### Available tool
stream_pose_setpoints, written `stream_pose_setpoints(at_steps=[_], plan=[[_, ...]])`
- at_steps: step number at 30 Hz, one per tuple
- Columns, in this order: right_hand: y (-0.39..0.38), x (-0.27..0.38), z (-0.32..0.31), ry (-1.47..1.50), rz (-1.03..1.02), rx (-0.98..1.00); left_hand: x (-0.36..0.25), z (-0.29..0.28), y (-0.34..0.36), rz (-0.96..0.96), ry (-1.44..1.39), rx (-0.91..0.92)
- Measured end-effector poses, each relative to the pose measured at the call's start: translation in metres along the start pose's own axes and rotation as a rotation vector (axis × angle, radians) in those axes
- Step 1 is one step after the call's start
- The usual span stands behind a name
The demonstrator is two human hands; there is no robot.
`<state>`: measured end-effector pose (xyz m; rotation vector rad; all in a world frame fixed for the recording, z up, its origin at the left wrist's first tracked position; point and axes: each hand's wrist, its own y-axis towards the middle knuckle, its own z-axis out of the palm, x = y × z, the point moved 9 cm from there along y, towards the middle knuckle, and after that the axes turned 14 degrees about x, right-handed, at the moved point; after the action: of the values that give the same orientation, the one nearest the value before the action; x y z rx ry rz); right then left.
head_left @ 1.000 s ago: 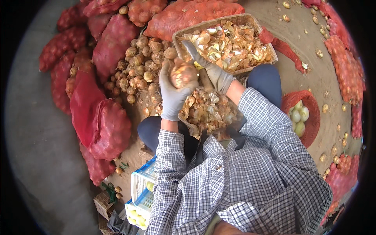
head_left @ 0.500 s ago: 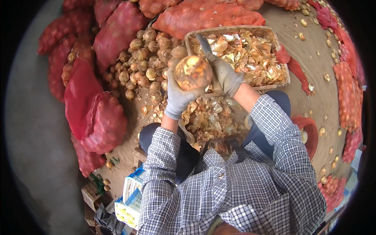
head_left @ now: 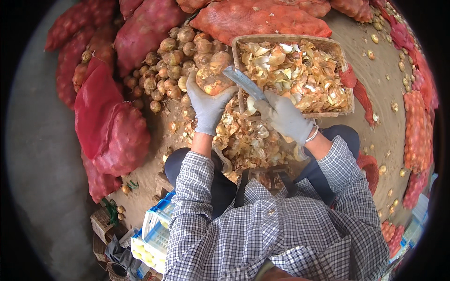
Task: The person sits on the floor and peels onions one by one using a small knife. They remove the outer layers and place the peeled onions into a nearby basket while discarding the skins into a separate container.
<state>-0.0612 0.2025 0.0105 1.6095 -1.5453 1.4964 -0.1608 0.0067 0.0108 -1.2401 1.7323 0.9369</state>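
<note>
My left hand (head_left: 209, 107), in a grey glove, is wrapped round a large brown onion (head_left: 213, 82) and holds it up in front of the onion pile. Its lower half is hidden by the fingers. In my gloved right hand (head_left: 285, 116) is a knife (head_left: 244, 82), its broad grey blade angled up and left toward the onion, with a gap between them. Most of the handle is covered by the fist. Below both hands lies a heap of dry onion skins (head_left: 251, 140), between my knees.
A shallow crate (head_left: 349, 89) full of onion skins stands ahead. Loose onions (head_left: 168, 65) are piled at the far left. Red mesh sacks (head_left: 117, 136) lie left, and an orange one (head_left: 262, 21) lies behind the crate. A blue-and-white basket (head_left: 157, 229) stands by my left side.
My right hand has drawn back to the right and nearer, bringing the knife away from the onion. My left hand has shifted slightly left with the onion.
</note>
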Motion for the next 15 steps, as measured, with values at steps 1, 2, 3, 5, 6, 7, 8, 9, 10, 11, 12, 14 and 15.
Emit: stream_pose_setpoints(at_steps=[1, 2, 3, 5, 6, 7, 8, 9, 10, 11, 12, 14, 15], plan=[[0.000, 0.002, 0.001, 0.020, 0.017, 0.008, 0.000, 0.000, 0.000, -0.005, 0.036, -0.010], [-0.001, 0.001, 0.002, -0.011, 0.049, 0.019, -0.001, 0.000, -0.001, -0.006, 0.070, -0.012], [-0.001, 0.001, 0.004, -0.039, 0.080, 0.033, -0.002, 0.000, -0.001, -0.008, 0.107, -0.016], [-0.003, 0.002, 0.011, 0.057, 0.140, 0.087, -0.001, 0.000, -0.003, -0.011, 0.173, -0.022], [-0.009, 0.011, 0.014, 0.183, 0.169, 0.126, -0.002, 0.001, -0.004, -0.010, 0.202, -0.024], [-0.012, 0.014, 0.019, 0.308, 0.197, 0.166, -0.003, 0.002, -0.005, -0.010, 0.232, -0.026], [-0.009, 0.013, 0.024, 0.302, 0.170, 0.179, -0.005, 0.005, -0.007, -0.017, 0.314, -0.005], [-0.005, 0.010, 0.030, 0.297, 0.144, 0.190, -0.003, 0.006, -0.007, -0.021, 0.315, -0.011], [-0.004, 0.009, 0.034, 0.291, 0.119, 0.201, -0.002, 0.007, -0.007, -0.025, 0.316, -0.016], [-0.004, 0.004, 0.036, 0.386, 0.133, 0.230, 0.000, 0.007, -0.007, -0.029, 0.317, -0.022], [-0.003, 0.003, 0.035, 0.482, 0.145, 0.259, -0.003, 0.007, -0.006, -0.047, 0.395, -0.015], [0.002, -0.004, 0.033, 0.680, 0.056, 0.270, -0.005, 0.005, -0.001, 0.076, 0.127, 0.101], [0.003, -0.010, 0.026, 0.632, 0.048, 0.257, -0.009, 0.005, 0.004, 0.143, -0.012, 0.158]])
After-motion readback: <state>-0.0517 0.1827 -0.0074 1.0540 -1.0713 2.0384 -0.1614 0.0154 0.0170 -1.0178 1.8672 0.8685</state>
